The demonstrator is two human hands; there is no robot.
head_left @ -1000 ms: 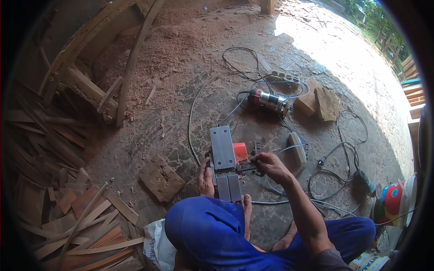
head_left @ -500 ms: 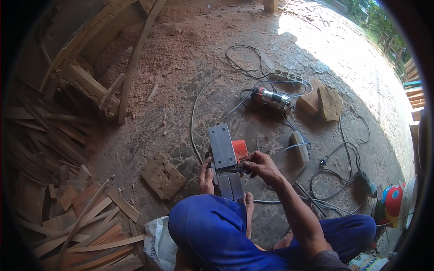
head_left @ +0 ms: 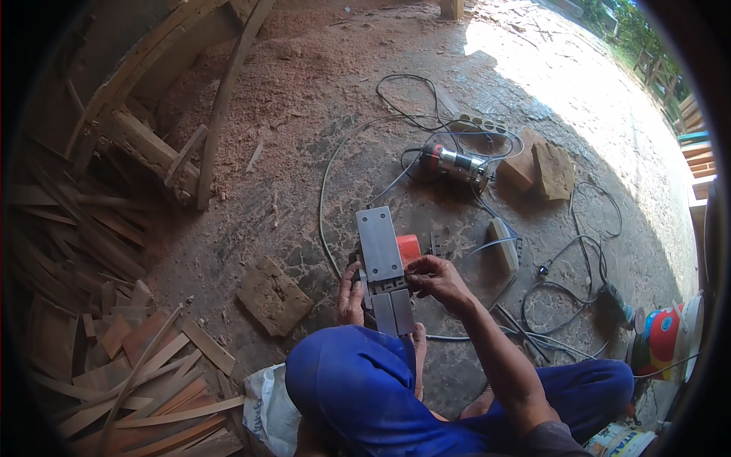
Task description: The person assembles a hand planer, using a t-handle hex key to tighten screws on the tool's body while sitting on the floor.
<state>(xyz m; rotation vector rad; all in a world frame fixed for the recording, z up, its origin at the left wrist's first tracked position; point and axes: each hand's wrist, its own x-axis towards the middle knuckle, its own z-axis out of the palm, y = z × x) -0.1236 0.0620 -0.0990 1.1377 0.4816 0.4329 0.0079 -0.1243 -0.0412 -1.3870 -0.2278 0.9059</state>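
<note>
An electric hand planer [head_left: 378, 240] lies upside down in front of my bent knee, its grey metal sole facing up and part of its red body [head_left: 408, 247] showing at the right. My left hand [head_left: 350, 301] is closed on the planer's left side. At the slot between the two sole plates, my right hand [head_left: 440, 280] is pinched against the right end of the cutter drum [head_left: 389, 285]. Whatever is between those fingertips is hidden. A notched edge shows inside the slot. Beside the red body, a small dark metal piece [head_left: 436, 242] rests on the floor.
A router [head_left: 457, 164] lies on its side farther off, near a socket strip [head_left: 480, 124] and wood blocks [head_left: 553, 171]. Cords loop over the floor around a white extension block [head_left: 503, 245] and a green power tool [head_left: 615, 306]. Wood offcuts [head_left: 152, 365] pile at left.
The planer has shifted slightly right and turned a little. Light notched parts now show in its slot, which was darker before. My right fingers have moved slightly up along its side.
</note>
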